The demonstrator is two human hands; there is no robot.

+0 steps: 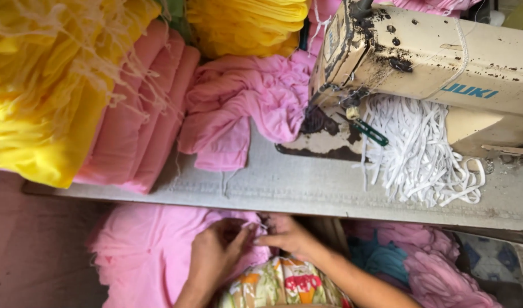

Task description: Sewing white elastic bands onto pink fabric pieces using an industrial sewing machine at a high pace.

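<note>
Hands low in lap: left hand (216,251) and right hand (284,235) pinch pink cloth (142,251) together, grip closed on it, tabletop (284,185) above.

Soft, even daylight, no glare.
Colours bright on the yellow cloth (39,102); shade lies under the table (307,194) edge; corners slightly blurred and stretched.
</note>
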